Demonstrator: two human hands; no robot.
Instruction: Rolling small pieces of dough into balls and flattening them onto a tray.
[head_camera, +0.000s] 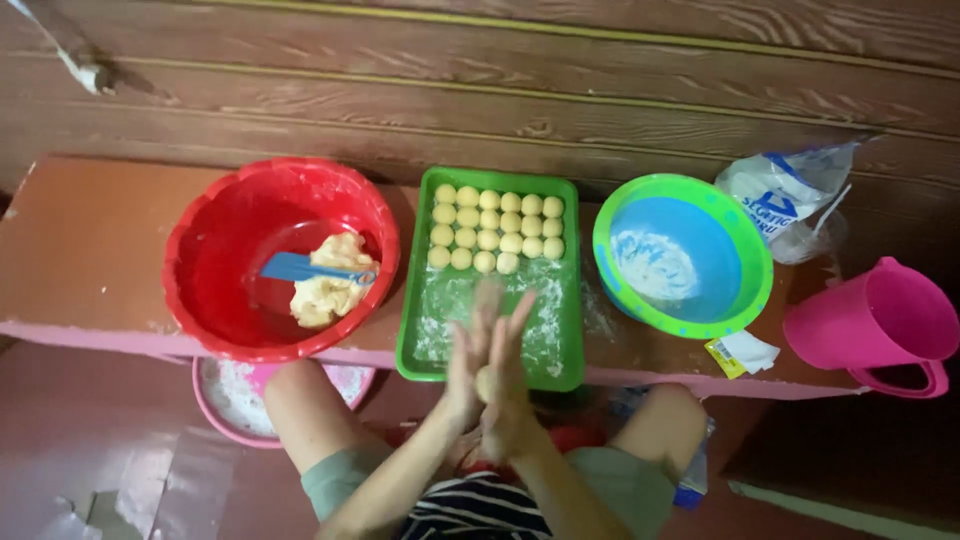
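Seated person at a low pink-edged surface, seen from above. The left hand and right hand are pressed palm to palm with fingers extended, holding a small dough ball between them; the fingers are blurred.

Directly beyond the hands lies a green tray, its near half dusted with flour and its far half carrying rows of finished dough balls. Beyond and to the left of the hands is a red bowl holding the remaining dough and a blue spatula. Beyond and to the right is a green-rimmed blue bowl with flour, then a plastic bag, a small packet and a pink jug at the far right. A pink plate lies below the surface, near the left knee.

Risks, as judged: the ball is held only by palm pressure over the lap, so loosening the palms could drop it short of the tray; pressing too hard could flatten it; setting it down carelessly could dent the rows already laid. The jug stands near the surface edge.
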